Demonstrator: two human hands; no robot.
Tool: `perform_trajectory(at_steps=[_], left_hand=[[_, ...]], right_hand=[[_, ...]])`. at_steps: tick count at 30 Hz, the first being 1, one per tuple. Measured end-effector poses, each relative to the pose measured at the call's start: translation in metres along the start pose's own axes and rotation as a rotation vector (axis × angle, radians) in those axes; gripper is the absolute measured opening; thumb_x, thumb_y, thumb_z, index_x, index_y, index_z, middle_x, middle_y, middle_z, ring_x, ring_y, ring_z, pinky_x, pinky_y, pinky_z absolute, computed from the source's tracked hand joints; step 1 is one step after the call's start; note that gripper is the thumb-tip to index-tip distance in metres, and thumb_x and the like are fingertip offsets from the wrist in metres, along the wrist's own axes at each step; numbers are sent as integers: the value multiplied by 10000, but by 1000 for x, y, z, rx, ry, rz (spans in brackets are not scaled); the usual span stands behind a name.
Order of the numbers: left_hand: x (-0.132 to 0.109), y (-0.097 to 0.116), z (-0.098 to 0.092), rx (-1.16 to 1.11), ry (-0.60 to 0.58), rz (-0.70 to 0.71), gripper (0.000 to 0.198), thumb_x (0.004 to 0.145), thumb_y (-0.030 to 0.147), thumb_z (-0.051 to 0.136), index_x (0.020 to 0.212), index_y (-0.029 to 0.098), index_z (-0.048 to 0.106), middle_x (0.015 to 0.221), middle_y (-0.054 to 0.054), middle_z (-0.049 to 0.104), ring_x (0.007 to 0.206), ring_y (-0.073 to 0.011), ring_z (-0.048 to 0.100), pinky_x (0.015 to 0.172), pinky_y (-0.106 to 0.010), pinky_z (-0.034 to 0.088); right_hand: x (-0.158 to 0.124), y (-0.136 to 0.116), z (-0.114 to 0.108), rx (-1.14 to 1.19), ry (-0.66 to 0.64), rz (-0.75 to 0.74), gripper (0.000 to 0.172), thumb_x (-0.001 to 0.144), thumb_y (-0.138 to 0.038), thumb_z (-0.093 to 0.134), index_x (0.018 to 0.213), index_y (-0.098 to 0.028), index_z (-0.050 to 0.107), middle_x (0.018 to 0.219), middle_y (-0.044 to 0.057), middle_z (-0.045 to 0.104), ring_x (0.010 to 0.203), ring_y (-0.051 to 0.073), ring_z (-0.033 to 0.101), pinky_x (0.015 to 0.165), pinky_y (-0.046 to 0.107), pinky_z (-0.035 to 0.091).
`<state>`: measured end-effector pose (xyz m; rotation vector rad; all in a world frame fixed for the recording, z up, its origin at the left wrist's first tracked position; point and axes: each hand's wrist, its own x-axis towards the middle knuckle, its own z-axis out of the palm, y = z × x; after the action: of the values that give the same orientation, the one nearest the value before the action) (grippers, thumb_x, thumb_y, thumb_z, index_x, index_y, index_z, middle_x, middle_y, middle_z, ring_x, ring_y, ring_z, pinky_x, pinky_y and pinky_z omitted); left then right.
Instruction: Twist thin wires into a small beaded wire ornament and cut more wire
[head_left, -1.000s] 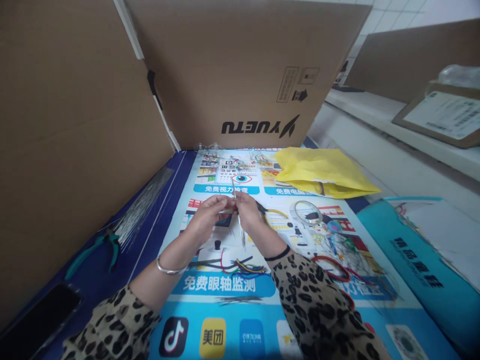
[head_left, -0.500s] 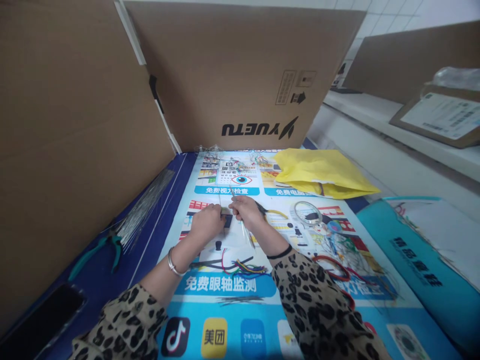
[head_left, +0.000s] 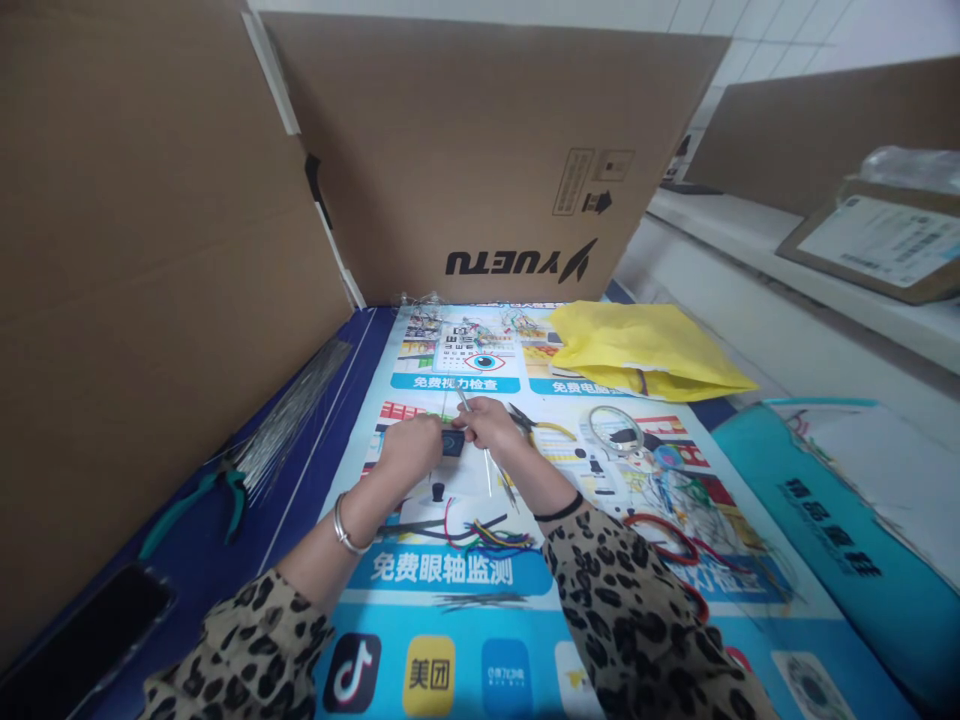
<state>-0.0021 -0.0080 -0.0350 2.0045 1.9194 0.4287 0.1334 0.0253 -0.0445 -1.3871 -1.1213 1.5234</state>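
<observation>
Both forearms extend forward and converge over the printed sheet [head_left: 450,620]. The left hand [head_left: 412,448] is curled into a fist, its contents hidden. Just beside it, the right hand [head_left: 487,425] pinches slender metal rods [head_left: 464,400], slanted above the sheet.

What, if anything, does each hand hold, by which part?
The right hand holds what look like thin wires, partway along; whether the left hand holds anything cannot be told.

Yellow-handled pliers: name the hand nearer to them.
Right: the right hand is just left of the yellow-handled pliers; the left hand is farther off, to the left.
</observation>
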Motion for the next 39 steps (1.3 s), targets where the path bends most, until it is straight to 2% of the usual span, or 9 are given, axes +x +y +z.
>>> perform_trajectory(at_steps=[4,10,15,18,23,27,30,34,39], left_hand=[[1,2,-5,112,-75,-13,223,766,153,418,845,117,623,910,-209,651,886,-325,612,787,-440,414],[6,1,-13,140,-154,10,200,757,238,444,777,183,635,852,-105,687,834,-250,624,695,-322,438],[8,-2,-20,69,-128,5,192,750,257,447,748,183,625,838,-112,677,827,-271,611,682,-342,420],[6,-3,-19,-19,-96,-26,156,722,259,488,654,173,599,755,-115,656,809,-283,599,714,-372,400],[9,-5,-14,-332,-66,-54,140,667,206,542,531,175,527,602,-63,578,736,-235,570,728,-344,383],[17,-10,-16,-733,-67,-90,89,714,241,497,676,179,549,565,-5,517,574,-147,511,627,-277,411],[18,-13,-21,-1026,-141,-126,121,725,282,503,730,167,539,527,24,469,488,-109,463,582,-265,436],[16,-12,-28,-1285,-245,-172,136,680,267,592,734,149,554,517,30,465,488,-100,468,592,-286,473],[17,-13,-29,-1429,-315,-206,96,697,219,609,706,138,558,504,20,478,481,-96,464,587,-297,491]], right_hand=[[1,1,0,-10,-22,15,63,705,-97,573,734,-149,552,457,-58,526,323,53,412,294,163,198],[2,0,-1,-10,-34,27,71,707,-88,581,716,-148,544,455,-64,514,318,50,408,285,161,198],[2,1,-1,11,-38,29,56,717,-90,570,722,-143,552,497,-40,559,313,45,407,275,155,194],[1,-1,0,32,-40,31,39,730,-105,565,720,-138,548,533,-19,588,310,42,413,268,155,195],[-4,-5,3,85,-85,60,43,717,-117,579,749,-132,554,587,14,618,320,62,460,259,162,206],[-5,-6,4,157,-85,64,56,729,-130,574,773,-151,546,482,-37,539,352,73,462,359,185,387],[-5,-8,4,227,-88,48,38,755,-133,535,781,-161,539,494,-54,529,364,47,414,496,229,477],[-6,-10,4,275,-151,41,47,751,-137,535,788,-164,546,488,-64,526,333,27,309,503,235,450],[-3,-9,5,297,-210,34,115,719,-216,622,803,-174,556,493,-66,527,347,33,313,482,229,406]])
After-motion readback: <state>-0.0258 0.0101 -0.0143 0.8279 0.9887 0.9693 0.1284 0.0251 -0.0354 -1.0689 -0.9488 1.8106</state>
